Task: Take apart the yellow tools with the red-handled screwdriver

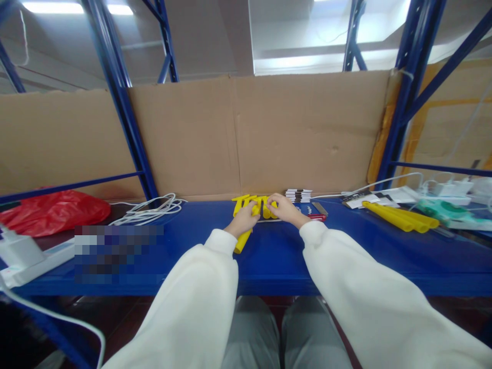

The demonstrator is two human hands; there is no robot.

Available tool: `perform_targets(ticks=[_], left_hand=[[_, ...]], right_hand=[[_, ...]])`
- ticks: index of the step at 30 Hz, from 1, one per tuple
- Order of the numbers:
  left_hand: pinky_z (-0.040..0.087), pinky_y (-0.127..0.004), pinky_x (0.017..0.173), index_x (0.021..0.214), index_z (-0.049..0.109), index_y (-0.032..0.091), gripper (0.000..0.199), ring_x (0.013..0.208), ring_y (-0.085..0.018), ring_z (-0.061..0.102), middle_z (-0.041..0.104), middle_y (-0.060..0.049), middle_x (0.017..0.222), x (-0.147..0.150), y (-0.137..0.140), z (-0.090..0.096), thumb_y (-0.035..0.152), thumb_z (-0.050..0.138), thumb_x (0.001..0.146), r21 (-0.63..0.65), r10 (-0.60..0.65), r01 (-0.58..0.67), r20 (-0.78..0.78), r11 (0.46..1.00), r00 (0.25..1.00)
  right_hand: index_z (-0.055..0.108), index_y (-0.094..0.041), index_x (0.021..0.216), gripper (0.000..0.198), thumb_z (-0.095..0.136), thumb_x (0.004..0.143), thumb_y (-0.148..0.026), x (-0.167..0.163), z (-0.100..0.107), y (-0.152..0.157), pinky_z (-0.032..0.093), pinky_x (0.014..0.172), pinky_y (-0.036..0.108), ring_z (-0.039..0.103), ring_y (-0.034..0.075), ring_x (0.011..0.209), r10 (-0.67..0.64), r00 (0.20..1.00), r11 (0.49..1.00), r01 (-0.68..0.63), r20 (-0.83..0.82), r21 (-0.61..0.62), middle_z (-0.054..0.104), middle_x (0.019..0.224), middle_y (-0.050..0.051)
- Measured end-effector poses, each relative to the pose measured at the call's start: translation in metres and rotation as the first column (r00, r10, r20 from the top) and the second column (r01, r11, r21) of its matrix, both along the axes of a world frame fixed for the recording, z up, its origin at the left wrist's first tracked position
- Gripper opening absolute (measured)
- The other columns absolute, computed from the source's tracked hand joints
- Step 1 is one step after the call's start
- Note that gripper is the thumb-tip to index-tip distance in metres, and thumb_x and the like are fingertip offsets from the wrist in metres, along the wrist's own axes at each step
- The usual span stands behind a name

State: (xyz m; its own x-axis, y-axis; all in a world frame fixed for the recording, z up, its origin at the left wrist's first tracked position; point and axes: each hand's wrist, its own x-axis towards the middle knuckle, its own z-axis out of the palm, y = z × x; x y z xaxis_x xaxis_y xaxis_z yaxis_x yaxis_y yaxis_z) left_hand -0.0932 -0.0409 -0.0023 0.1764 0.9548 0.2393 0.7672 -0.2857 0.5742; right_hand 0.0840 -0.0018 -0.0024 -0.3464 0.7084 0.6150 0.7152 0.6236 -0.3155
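Observation:
My left hand [243,220] is closed around a yellow plastic tube [242,243], whose round lower end sticks out below the palm toward me. To its right, my right hand [285,208] has its fingers curled onto a short yellow plastic piece [268,211]. Several similar yellow pieces [239,202] lie side by side at the back of the blue shelf, partly hidden by both hands. Just right of my right hand stands a small stack of white-and-black packets [299,195]. Beside the packets lies a flat blue-and-red item [312,211].
Three long yellow tubes [400,218] lie on the right of the blue shelf [269,259], near a green-and-white object [451,212]. On the left are a coiled white cable [161,209], a red plastic bag [57,210] and a white power strip [46,261]. A cardboard sheet [246,136] backs the shelf.

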Motion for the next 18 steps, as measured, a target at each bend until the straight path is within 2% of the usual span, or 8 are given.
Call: perform_targets(ticks=[2,4,6,8,11,14,18], left_hand=[[0.058,-0.029,0.07,0.148,0.047,0.014,0.058,0.063,-0.017,0.069,0.074,-0.011,0.099,-0.001,0.0,0.0,0.02,0.054,0.091,0.019,0.01,-0.01,0.009,1.0,1.0],[0.058,-0.028,0.068,0.147,0.047,0.015,0.058,0.062,-0.016,0.069,0.074,-0.011,0.098,-0.001,-0.001,0.0,0.02,0.055,0.09,0.017,0.008,-0.008,0.031,1.0,0.999],[0.057,-0.027,0.062,0.147,0.047,0.015,0.058,0.058,-0.015,0.067,0.074,-0.011,0.1,0.0,-0.002,0.001,0.02,0.054,0.09,-0.005,0.002,-0.002,0.047,1.0,0.999],[0.056,-0.026,0.059,0.148,0.046,0.016,0.058,0.057,-0.015,0.066,0.074,-0.013,0.106,0.0,-0.004,0.002,0.02,0.054,0.09,-0.018,0.002,-0.001,0.045,1.0,0.999],[0.056,-0.026,0.061,0.149,0.046,0.016,0.06,0.059,-0.015,0.068,0.073,-0.014,0.112,0.0,-0.005,0.002,0.021,0.055,0.09,-0.012,0.006,-0.005,0.032,1.0,0.999],[0.056,-0.027,0.06,0.149,0.045,0.016,0.059,0.059,-0.016,0.068,0.074,-0.013,0.106,0.0,-0.005,0.002,0.022,0.054,0.091,-0.022,0.003,-0.002,0.037,1.0,0.999],[0.056,-0.028,0.059,0.148,0.048,0.016,0.058,0.056,-0.016,0.067,0.073,-0.012,0.1,0.0,-0.004,0.001,0.02,0.055,0.091,-0.019,0.011,-0.01,0.055,1.0,0.998]], right_hand=[[0.07,-0.019,0.085,0.014,0.055,0.086,-0.017,0.014,0.005,-0.001,0.048,0.093,0.035,0.067,0.022,0.101,-0.079,0.997,0.997,0.079,-0.014,-0.024,0.073,0.105,0.009],[0.071,-0.019,0.085,0.016,0.056,0.085,-0.018,0.032,0.009,-0.002,0.048,0.095,0.038,0.066,0.024,0.105,-0.222,0.975,0.973,0.222,0.001,-0.07,0.074,0.106,0.01],[0.073,-0.02,0.087,0.017,0.056,0.084,-0.02,0.052,0.011,-0.001,0.048,0.095,0.043,0.065,0.028,0.108,-0.395,0.918,0.904,0.396,0.042,-0.158,0.075,0.107,0.01],[0.075,-0.022,0.085,0.018,0.057,0.084,-0.023,0.07,0.011,0.001,0.047,0.094,0.045,0.066,0.029,0.108,-0.485,0.864,0.832,0.503,0.133,-0.235,0.076,0.102,0.009],[0.076,-0.023,0.083,0.016,0.059,0.08,-0.024,0.09,0.009,0.005,0.046,0.095,0.051,0.066,0.032,0.107,-0.552,0.803,0.755,0.596,0.226,-0.273,0.076,0.097,0.009],[0.076,-0.022,0.083,0.016,0.062,0.076,-0.023,0.099,0.007,0.009,0.044,0.098,0.057,0.066,0.034,0.106,-0.568,0.774,0.717,0.632,0.28,-0.294,0.076,0.094,0.011],[0.075,-0.02,0.082,0.017,0.059,0.076,-0.02,0.104,0.007,0.007,0.041,0.101,0.06,0.064,0.036,0.114,-0.575,0.752,0.684,0.658,0.323,-0.316,0.074,0.104,0.016]])
